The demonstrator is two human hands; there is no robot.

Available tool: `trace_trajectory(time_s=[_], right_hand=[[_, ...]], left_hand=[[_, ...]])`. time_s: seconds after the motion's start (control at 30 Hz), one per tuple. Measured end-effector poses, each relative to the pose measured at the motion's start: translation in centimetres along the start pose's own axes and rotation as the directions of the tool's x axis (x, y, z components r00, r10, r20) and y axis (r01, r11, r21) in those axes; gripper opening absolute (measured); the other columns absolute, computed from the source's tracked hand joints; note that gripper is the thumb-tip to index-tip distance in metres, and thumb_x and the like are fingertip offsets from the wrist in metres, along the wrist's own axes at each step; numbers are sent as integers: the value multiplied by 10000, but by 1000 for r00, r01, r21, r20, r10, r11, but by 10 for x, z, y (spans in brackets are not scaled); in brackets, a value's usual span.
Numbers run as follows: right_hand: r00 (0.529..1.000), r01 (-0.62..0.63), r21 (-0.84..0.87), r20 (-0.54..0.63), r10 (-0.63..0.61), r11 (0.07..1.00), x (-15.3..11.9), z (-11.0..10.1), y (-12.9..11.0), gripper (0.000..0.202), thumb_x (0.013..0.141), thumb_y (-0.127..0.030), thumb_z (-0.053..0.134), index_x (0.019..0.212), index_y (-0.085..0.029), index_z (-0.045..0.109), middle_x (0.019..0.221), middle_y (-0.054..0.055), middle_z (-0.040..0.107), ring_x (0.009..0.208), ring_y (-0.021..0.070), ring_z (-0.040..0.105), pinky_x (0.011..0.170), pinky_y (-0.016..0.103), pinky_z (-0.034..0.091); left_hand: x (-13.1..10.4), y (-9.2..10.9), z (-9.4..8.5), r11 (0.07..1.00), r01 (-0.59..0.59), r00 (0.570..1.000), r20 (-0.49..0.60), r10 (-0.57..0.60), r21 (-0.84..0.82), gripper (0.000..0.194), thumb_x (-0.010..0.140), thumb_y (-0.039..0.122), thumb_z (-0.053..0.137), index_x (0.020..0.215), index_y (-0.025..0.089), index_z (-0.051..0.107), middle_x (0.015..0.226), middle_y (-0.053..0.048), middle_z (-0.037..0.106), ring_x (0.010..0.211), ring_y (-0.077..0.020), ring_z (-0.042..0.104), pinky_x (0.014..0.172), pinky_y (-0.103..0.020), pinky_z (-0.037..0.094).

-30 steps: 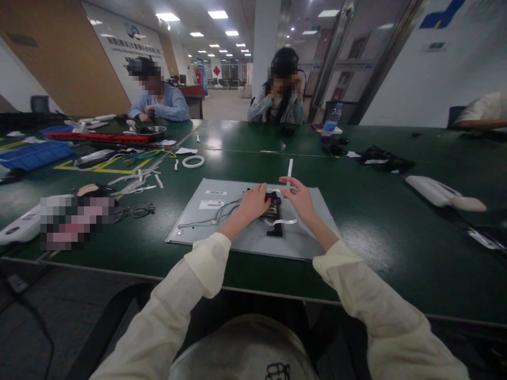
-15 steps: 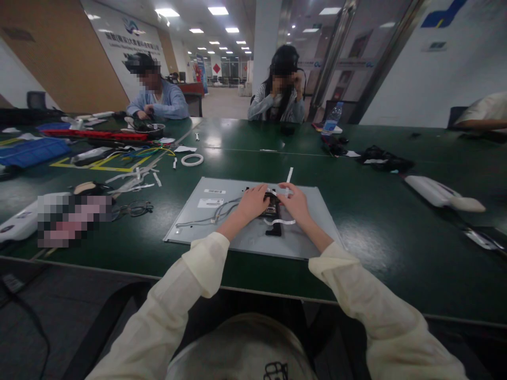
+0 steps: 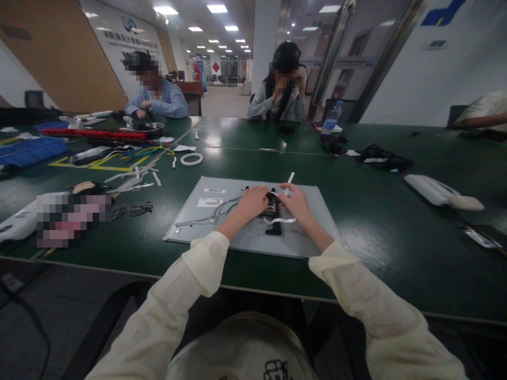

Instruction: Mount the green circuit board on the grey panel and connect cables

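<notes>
A grey flat metal panel (image 3: 194, 216) with labels lies on the table before me. Grey cables (image 3: 217, 211) run across it to a black-framed circuit board (image 3: 271, 207) at its middle. My left hand (image 3: 253, 202) bends over the board's left side, fingers together and pressing on it; the fingertips are partly hidden. At the board's upper right, my right hand (image 3: 295, 202) pinches a thin white tape strip (image 3: 273, 195). Another curled white strip (image 3: 282, 220) crosses the frame's lower part, and a short white piece (image 3: 291, 178) sticks up behind the right fingers.
A white tape ring (image 3: 191, 159), tape scraps (image 3: 137, 182) and glasses (image 3: 137, 209) lie to the left. Further left are a blue tray (image 3: 34, 152) and tools. A white device (image 3: 441, 191) lies right. Two people (image 3: 156, 100) sit across; a sleeve shows far right.
My right fingers have shifted slightly at the board's upper edge, and the white strip there bows more. The left hand stays almost in place.
</notes>
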State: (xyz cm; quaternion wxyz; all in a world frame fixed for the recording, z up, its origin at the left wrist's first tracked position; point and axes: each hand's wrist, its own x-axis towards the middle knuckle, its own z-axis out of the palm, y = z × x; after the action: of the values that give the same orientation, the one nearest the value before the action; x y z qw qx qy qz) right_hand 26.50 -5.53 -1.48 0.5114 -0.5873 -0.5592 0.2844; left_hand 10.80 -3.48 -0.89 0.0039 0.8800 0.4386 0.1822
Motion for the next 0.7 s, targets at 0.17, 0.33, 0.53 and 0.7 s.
trace_trajectory(time_s=[0.17,0.33,0.53,0.7], right_hand=[[984,173,-276,-2,-181,946,-2,-1,1,330,681,-245,543,998,-162,586,1029,72,610,582,117,539,599,290,505],[970,237,-364,31,-242,901,-1,-1,3,309,696,-218,537,992,-147,588,988,77,619,778,183,577,753,336,472],[940,336,-452,102,-327,826,1,-5,8,327,732,-124,446,1035,-141,569,1041,91,587,965,206,537,903,360,412],[906,423,-527,222,-362,737,-4,-5,7,368,768,-98,416,1115,-123,535,1100,119,535,1037,214,496,926,356,402]], left_hand=[[-1,1,-1,1000,9,1000,-16,-8,4,394,867,181,327,1222,130,490,1275,-86,526,1175,-192,468,1009,-357,349],[-2,2,-4,1000,-4,1000,20,3,19,365,859,161,337,1177,143,514,1222,-84,565,1131,-194,504,977,-347,370],[-1,2,-7,998,-7,999,42,5,62,334,855,165,349,1150,146,506,1164,-92,589,1121,-201,504,952,-345,373],[-1,3,-9,995,6,998,55,-12,104,318,860,182,346,1141,156,492,1108,-94,606,1090,-213,516,914,-355,384]])
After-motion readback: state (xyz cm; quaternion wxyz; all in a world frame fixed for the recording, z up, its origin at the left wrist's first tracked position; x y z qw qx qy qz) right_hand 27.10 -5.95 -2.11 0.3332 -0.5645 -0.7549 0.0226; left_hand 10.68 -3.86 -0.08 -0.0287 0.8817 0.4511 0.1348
